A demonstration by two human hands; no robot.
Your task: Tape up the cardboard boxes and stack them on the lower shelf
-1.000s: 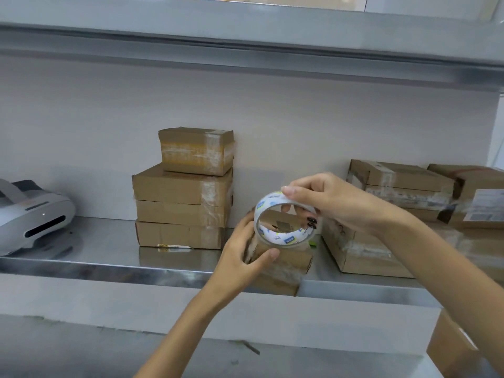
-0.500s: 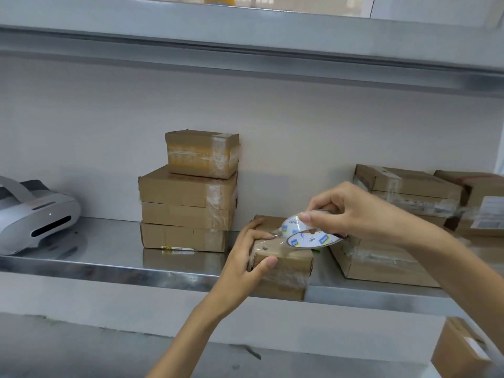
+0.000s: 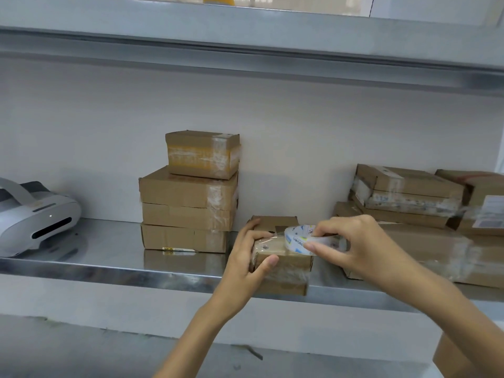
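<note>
Now the left hand (image 3: 245,257) grips a small box (image 3: 283,268) at the front edge of the steel shelf (image 3: 109,257), with its fingers curled over the top and its thumb pressed on the near face. The right hand (image 3: 354,246) pinches a roll of clear tape (image 3: 298,240) between thumb and fingers. The roll lies tilted, almost flat, on the right part of the box top. A shiny strip seems to run from the roll across the top toward the left fingers, though blur hides its end. Clear wrap already covers the box's lower front.

Just left of the box, against the white wall (image 3: 286,126), stands a stack (image 3: 188,208) of taped boxes, the topmost the smallest. To the right a pile (image 3: 403,197) of flatter taped boxes lies behind the right hand. A white device (image 3: 35,216) sits at the shelf's far left, well apart from the stack. An upper shelf (image 3: 245,36) spans the top.
</note>
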